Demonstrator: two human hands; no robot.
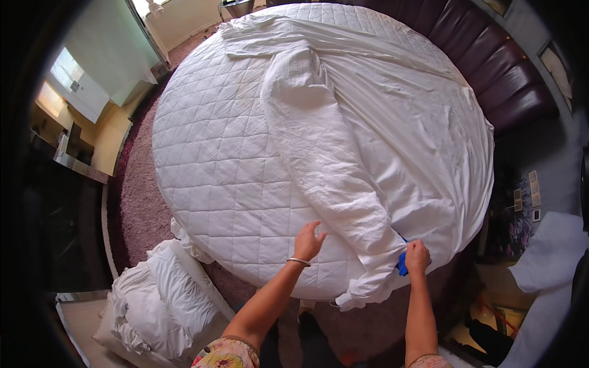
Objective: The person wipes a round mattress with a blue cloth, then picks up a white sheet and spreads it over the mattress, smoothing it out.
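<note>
My left hand (308, 241) is over the white quilted mattress pad (215, 141). Its fingers are apart, with nothing in them. Near the bed's front right edge, my right hand (418, 256) is closed on a blue cloth (402, 264), only part of which shows. Right beside that fist lies the near end of a white sheet (325, 147), bunched into a long thick roll that runs to the far side of the bed. Right of the roll, a smoother white sheet (399, 122) covers the mattress in creases. Whether the right fist also grips sheet fabric is hidden.
The bed is round, with a dark purple padded headboard (472, 43) at the far right. A heap of white bedding (162, 300) rests on a seat at the lower left. Mauve carpet (144, 196) rings the bed. Wall switches (534, 190) and white fabric (546, 251) are at the right.
</note>
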